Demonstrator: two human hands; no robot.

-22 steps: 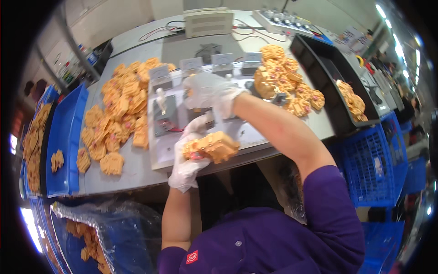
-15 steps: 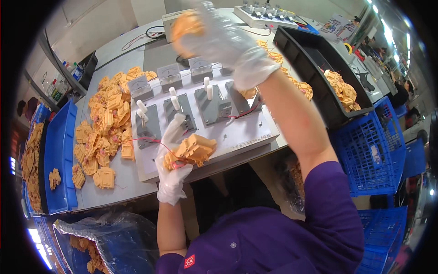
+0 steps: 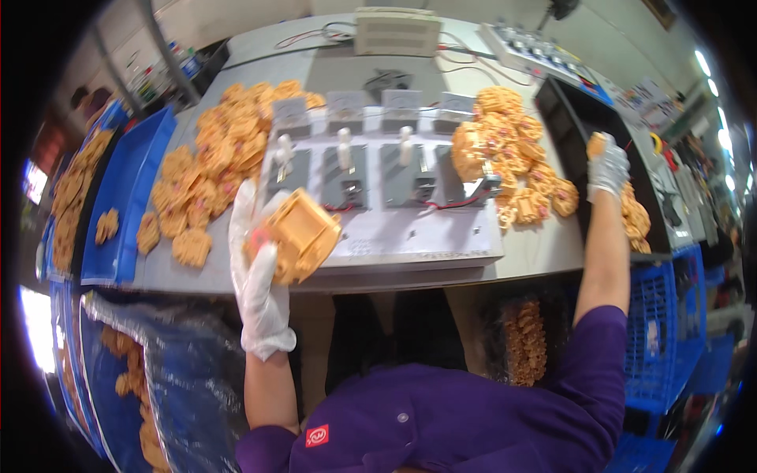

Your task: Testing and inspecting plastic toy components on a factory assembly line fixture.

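While the left hand (image 3: 256,272) has its fingers clamped on an orange part (image 3: 300,236) off the desk (image 3: 520,252), the outstretched right hand (image 3: 607,167), fingers pinching a smaller piece (image 3: 597,145) above the black tray (image 3: 583,118), risks dropping it short.

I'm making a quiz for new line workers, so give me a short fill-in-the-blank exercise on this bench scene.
1. Both hands wear thin ____ gloves.
2. The left hand holds an orange plastic part in front of the ____ test fixture with its upright levers.
3. The right hand holds a small orange part over the ____ tray on the person's right.
4. Loose orange parts lie piled on the table beside a ____ bin at the left.

Missing words: white; grey; black; blue
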